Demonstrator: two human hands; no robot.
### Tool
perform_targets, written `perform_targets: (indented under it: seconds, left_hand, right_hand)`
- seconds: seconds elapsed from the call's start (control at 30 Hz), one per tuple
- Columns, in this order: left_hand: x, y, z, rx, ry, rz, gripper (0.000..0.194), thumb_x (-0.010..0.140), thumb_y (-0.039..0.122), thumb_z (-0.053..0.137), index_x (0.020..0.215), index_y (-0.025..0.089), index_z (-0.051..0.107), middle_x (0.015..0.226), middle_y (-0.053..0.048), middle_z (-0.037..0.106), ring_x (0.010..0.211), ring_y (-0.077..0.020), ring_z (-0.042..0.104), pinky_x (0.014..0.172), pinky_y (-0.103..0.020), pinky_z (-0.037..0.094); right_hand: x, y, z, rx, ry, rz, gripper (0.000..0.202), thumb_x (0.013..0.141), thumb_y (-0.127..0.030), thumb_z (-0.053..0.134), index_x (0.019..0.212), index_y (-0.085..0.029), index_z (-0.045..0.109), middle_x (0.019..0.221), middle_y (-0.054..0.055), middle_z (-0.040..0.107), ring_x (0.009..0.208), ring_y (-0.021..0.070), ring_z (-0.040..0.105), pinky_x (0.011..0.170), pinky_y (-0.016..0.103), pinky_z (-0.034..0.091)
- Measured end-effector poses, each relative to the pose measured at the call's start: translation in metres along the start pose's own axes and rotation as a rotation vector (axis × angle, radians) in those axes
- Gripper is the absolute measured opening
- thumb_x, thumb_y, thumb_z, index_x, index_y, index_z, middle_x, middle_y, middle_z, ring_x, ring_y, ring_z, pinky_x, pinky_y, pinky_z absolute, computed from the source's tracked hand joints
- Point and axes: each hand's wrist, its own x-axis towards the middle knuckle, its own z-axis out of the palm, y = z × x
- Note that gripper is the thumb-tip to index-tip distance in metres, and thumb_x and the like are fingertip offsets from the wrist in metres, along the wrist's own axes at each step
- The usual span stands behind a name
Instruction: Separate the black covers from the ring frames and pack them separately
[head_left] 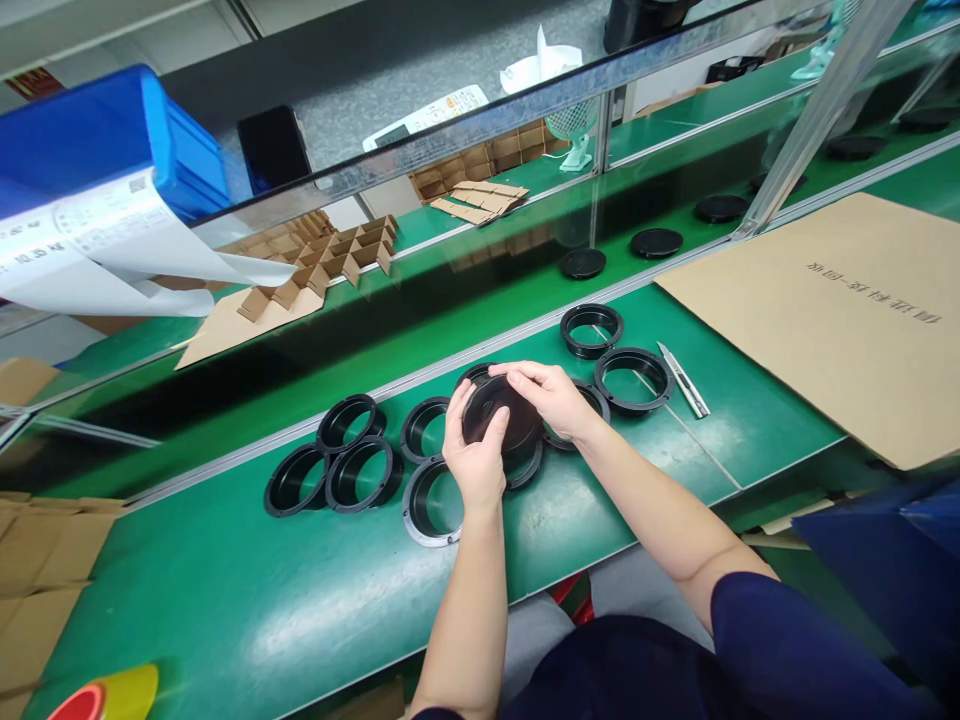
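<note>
A round black lid (491,420) is held up over the green bench, its flat face turned toward me. My left hand (476,455) grips it from the left, thumb across the face and fingers round the far edge. From the right, my right hand (551,395) holds the upper rim with its fingertips. Black flanged rings stand around and below both hands: one ring (433,505) beside my left wrist, another ring (365,475) farther left, and a third ring (635,380) right of my right hand. Rings directly behind the lid are partly hidden.
A utility knife (684,380) lies right of the rings, near a large cardboard sheet (832,320). Behind the metal rail, black discs (656,243) sit on a green belt. A blue bin (191,160) stands upper left; a yellow tape roll (127,692) is lower left.
</note>
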Motion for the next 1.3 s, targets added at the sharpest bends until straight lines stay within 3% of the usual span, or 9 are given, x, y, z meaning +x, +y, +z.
perform_targets:
  seconds: [0.17,0.5,0.87,1.1,1.3]
  left_hand:
    - [0.006,0.005,0.001,-0.165,0.108,-0.145,0.059,0.072,0.034,0.089,0.126,0.024,0.068,0.128,-0.007,0.070,0.120,-0.0256,0.066,0.109,-0.042,0.052]
    - [0.010,0.006,-0.004,-0.378,0.075,-0.286,0.052,0.074,0.037,0.087,0.122,0.026,0.071,0.132,-0.006,0.068,0.123,-0.0242,0.064,0.108,-0.038,0.052]
    - [0.013,0.007,-0.008,-0.439,0.036,-0.284,0.048,0.073,0.036,0.087,0.119,0.027,0.074,0.142,-0.007,0.063,0.134,-0.0279,0.057,0.116,-0.043,0.045]
    - [0.016,0.009,-0.011,-0.567,0.016,-0.377,0.050,0.073,0.038,0.088,0.119,0.023,0.074,0.136,-0.011,0.067,0.130,-0.0299,0.060,0.113,-0.045,0.047]
    - [0.015,0.011,-0.011,-0.478,0.029,-0.268,0.034,0.083,0.041,0.078,0.112,0.023,0.078,0.136,-0.011,0.067,0.133,-0.0294,0.057,0.117,-0.047,0.041]
  right_hand:
    - [-0.001,0.002,0.001,0.172,0.006,0.109,0.043,0.086,-0.060,0.071,0.110,-0.024,0.079,0.117,0.006,0.075,0.114,0.0249,0.067,0.103,0.040,0.051]
    - [-0.001,0.007,0.005,0.243,0.027,0.102,0.039,0.089,-0.056,0.071,0.111,-0.025,0.080,0.121,0.006,0.074,0.121,0.0264,0.064,0.110,0.041,0.047]
    - [-0.003,0.007,0.004,0.227,0.005,0.087,0.037,0.088,-0.054,0.073,0.110,-0.026,0.080,0.127,0.007,0.073,0.127,0.0283,0.062,0.115,0.046,0.044]
    - [-0.004,0.004,0.005,0.189,0.020,0.082,0.032,0.087,-0.051,0.074,0.108,-0.027,0.080,0.128,0.006,0.072,0.128,0.0284,0.061,0.118,0.047,0.042]
    - [-0.004,0.009,0.005,0.109,0.018,0.066,0.031,0.088,-0.048,0.072,0.108,-0.026,0.079,0.125,0.007,0.073,0.126,0.0271,0.062,0.116,0.046,0.042]
